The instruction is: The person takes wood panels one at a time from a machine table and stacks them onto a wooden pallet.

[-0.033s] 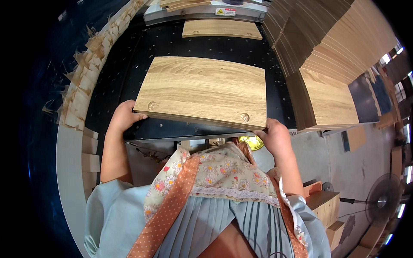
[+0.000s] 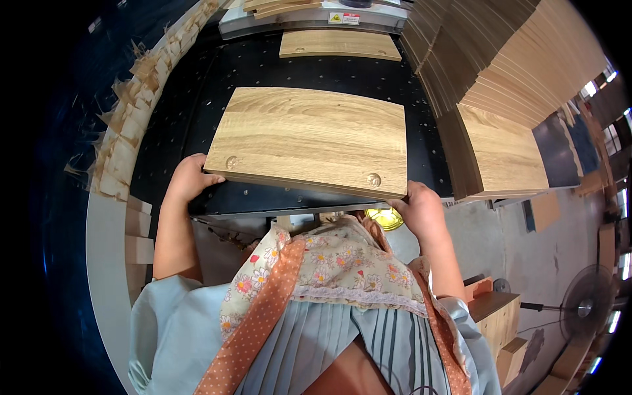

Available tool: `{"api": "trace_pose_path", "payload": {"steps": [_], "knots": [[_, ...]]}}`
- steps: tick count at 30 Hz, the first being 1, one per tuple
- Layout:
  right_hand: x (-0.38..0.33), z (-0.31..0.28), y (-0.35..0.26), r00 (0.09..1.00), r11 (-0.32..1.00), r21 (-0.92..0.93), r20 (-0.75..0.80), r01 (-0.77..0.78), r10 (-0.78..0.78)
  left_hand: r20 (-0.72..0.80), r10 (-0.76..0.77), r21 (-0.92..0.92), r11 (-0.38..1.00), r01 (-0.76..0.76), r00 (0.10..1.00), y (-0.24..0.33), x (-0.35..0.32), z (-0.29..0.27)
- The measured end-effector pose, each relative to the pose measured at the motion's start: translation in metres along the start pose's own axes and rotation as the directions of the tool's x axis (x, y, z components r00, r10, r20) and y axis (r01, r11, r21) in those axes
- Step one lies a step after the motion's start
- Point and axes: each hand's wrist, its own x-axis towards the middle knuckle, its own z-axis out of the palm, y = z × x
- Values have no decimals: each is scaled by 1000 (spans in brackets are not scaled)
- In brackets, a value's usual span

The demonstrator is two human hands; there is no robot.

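Note:
A light wood-grain board point(image 2: 309, 135) lies across the black work surface, with two round recesses along its near edge. A line runs along its front edge, so I cannot tell whether a second board lies beneath. My left hand point(image 2: 192, 179) grips the near left corner, thumb against the front edge. At the near right corner my right hand point(image 2: 421, 205) is closed on the same board, thumb along the front. The fingers of both hands are partly hidden. Farther back sits another wood-grain board point(image 2: 339, 45) with similar recesses.
A light metal machine part point(image 2: 309, 24) with a warning label crosses the back. Tall stacks of boards point(image 2: 507, 72) stand at the right. Ragged-edged strips point(image 2: 125, 131) line the left side. A fan point(image 2: 582, 306) and more boards point(image 2: 495, 316) are at the lower right.

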Motion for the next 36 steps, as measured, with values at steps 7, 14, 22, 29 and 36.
{"api": "trace_pose_path", "payload": {"steps": [7, 14, 22, 29, 36], "knots": [[2, -7, -4, 999, 1000, 12, 34, -11, 11, 53, -10, -143, 990, 18, 999, -17, 5, 3], [47, -64, 10, 996, 991, 109, -50, 81, -76, -208, -49, -448, 893, -50, 977, -11, -33, 32], [289, -5, 24, 940, 922, -277, -132, 270, -314, -645, 255, 186, 967, -175, 721, 16, -54, 94], [384, 44, 61, 987, 835, -532, 8, 141, -162, -658, 253, 293, 954, -68, 709, 15, -59, 99], [359, 42, 72, 827, 793, -242, 92, 559, -555, -653, 251, 270, 959, -90, 715, 18, -55, 94]]}}
